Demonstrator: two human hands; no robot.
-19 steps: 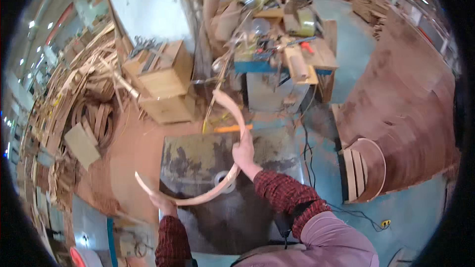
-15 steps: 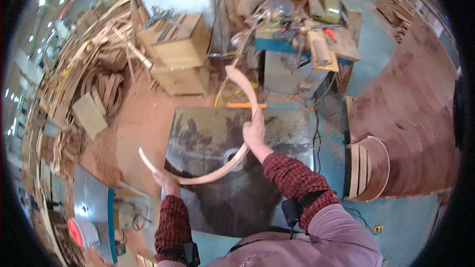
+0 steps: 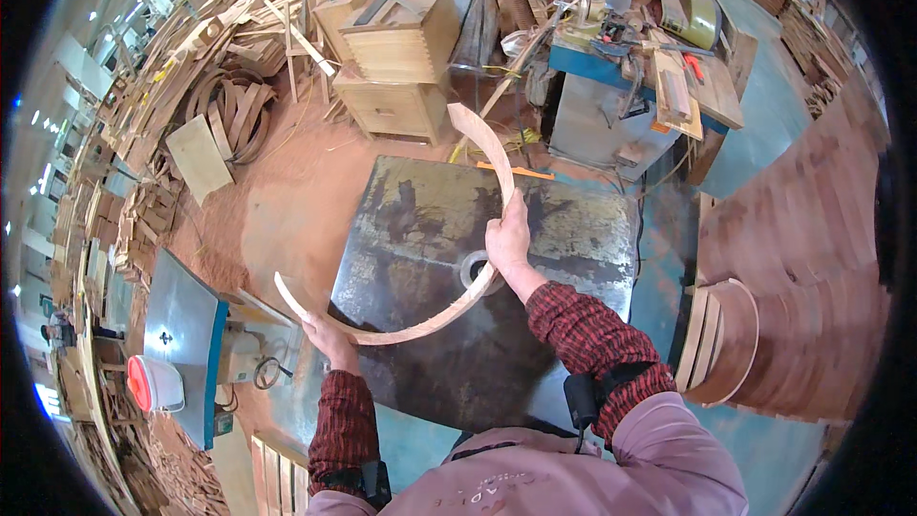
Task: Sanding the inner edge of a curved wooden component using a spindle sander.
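Note:
A pale curved strip of wood (image 3: 420, 329), bent in a wide arc, is held up over a dark metal machine table (image 3: 435, 377). Toward its lower left end my left hand (image 3: 331, 339) is closed round it. My right hand (image 3: 508, 237) grips the same strip on its right side, above the middle. Both ends of the arc stick out past my hands. Beneath the strip, a round ring-shaped plate (image 3: 474, 270) in the table top is partly covered by it.
Stacked curved wooden panels (image 3: 793, 296) stand at the right. Behind the table are wooden cabinets (image 3: 392, 105) and a cluttered workbench (image 3: 611, 119). A blue-edged metal table (image 3: 177, 334) with a white bucket (image 3: 164, 387) stands left. Scrap wood (image 3: 215, 53) lies beyond.
The view has swung, so the surroundings appear shifted to the right and the far things higher or lower. Both hands keep their hold on the curved wood strip, which has barely changed its pose.

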